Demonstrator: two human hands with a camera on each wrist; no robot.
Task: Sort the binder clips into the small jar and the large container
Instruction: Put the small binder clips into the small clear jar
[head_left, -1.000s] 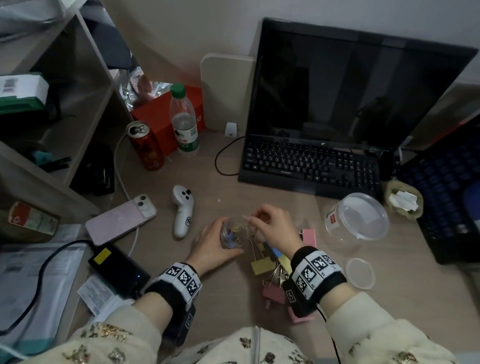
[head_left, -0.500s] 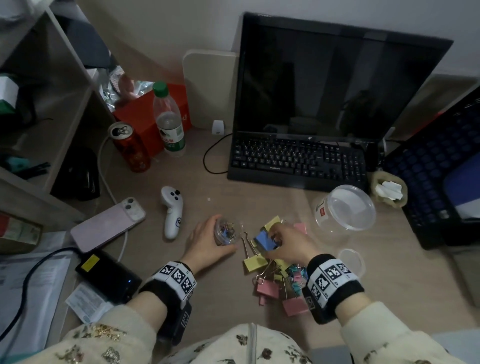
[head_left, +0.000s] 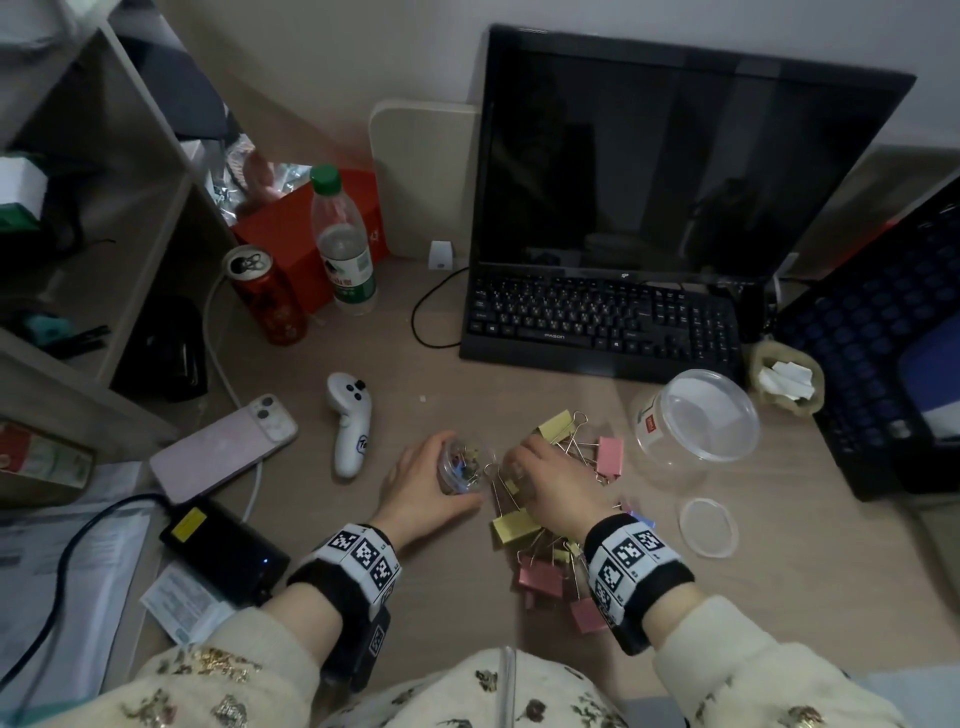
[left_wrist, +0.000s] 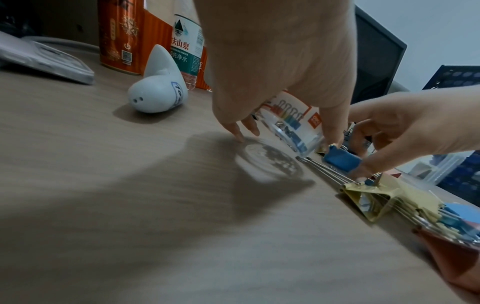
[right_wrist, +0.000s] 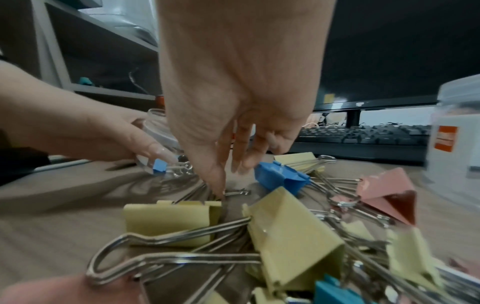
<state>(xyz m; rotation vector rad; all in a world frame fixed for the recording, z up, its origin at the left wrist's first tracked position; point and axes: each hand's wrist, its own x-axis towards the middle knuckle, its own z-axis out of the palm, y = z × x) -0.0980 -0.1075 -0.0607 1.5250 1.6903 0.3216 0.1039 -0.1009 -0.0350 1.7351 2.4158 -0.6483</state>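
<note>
The small jar (head_left: 464, 465), clear plastic and tilted off the desk, already has a few tiny coloured clips in it. Just right of it lies a tangled pile of clips (head_left: 540, 535), large yellow, pink and blue ones with silver wire handles. The large container (head_left: 696, 415), clear and open, stands further right.

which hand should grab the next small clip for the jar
Probably the right hand: its fingertips already reach down into the clip pile, beside a blue clip. The left hand is occupied, gripping the small jar and tilting it toward the pile.
</note>
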